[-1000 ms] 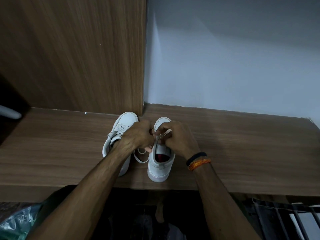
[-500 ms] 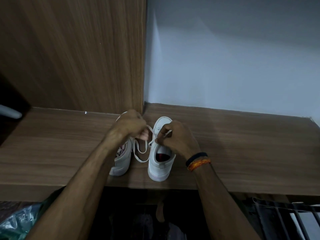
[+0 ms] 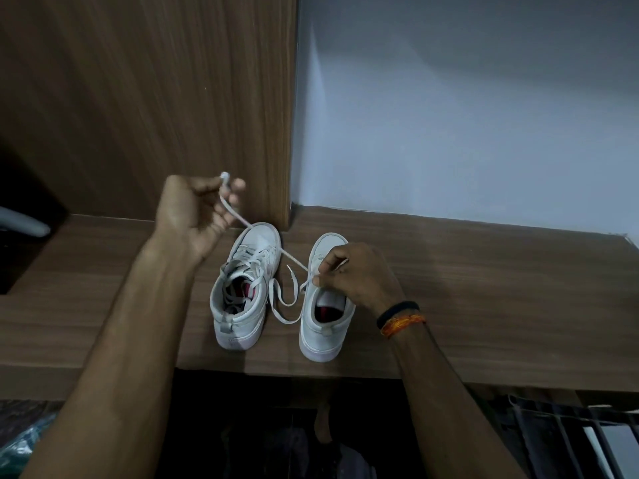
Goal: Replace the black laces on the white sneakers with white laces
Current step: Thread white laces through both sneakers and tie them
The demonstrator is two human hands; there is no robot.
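The left hand [image 3: 193, 212] pulls the white lace [image 3: 276, 248] taut; the right hand [image 3: 352, 271] pinches it at the right sneaker [image 3: 325, 326]. A hard pull may tip the sneaker.

This looks like a room in a home, at a storage corner. A wood-grain shelf [image 3: 484, 288] runs along a plain pale wall [image 3: 466, 115], meeting a tall wood-laminate cabinet side [image 3: 155, 98]. Two white sneakers [image 3: 242, 288] stand on it; clothes hang dimly below.

Eyelets of the right sneaker [image 3: 325, 305] behind the right hand [image 3: 356, 274]; dark clutter below the shelf [image 3: 484, 299] indistinct.
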